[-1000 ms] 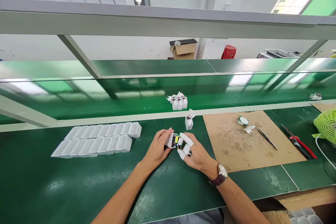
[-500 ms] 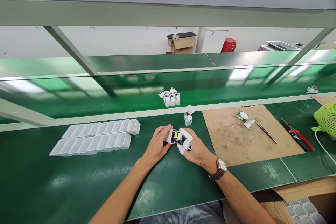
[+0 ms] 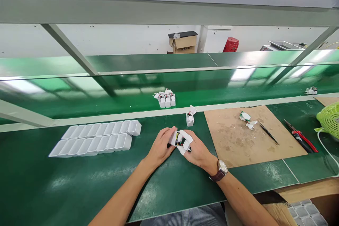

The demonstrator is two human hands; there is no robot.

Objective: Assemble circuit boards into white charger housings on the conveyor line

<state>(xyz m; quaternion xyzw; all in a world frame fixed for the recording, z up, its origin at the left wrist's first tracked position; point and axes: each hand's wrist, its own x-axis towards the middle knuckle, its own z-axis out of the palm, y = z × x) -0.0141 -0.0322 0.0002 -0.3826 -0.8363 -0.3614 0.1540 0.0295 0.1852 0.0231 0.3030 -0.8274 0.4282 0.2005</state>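
Observation:
My left hand (image 3: 161,147) is closed around a small white plastic case (image 3: 172,138), its open end turned to the right. My right hand (image 3: 199,150), with white finger cots on thumb and finger, grips a circuit board (image 3: 180,139) with yellow and black parts. The board lies partly inside the case's mouth; the fingers hide its outer end. Just beyond my hands, a filled white case (image 3: 190,119) stands upright with its lid piece sticking up. Two rows of white empty cases (image 3: 97,143) lie to the left.
Several filled cases (image 3: 167,99) stand on the green belt (image 3: 127,100) behind a pale rail. On the right, a brown board (image 3: 235,148) carries a loose circuit board (image 3: 245,116) and tweezers (image 3: 268,132). Red-handled pliers (image 3: 302,137) and a green fan (image 3: 329,120) are farther right.
The circuit board sits deeper in the case, with my right fingers closer to its mouth. The filled cases on the belt have shifted left, as has the white piece at far right.

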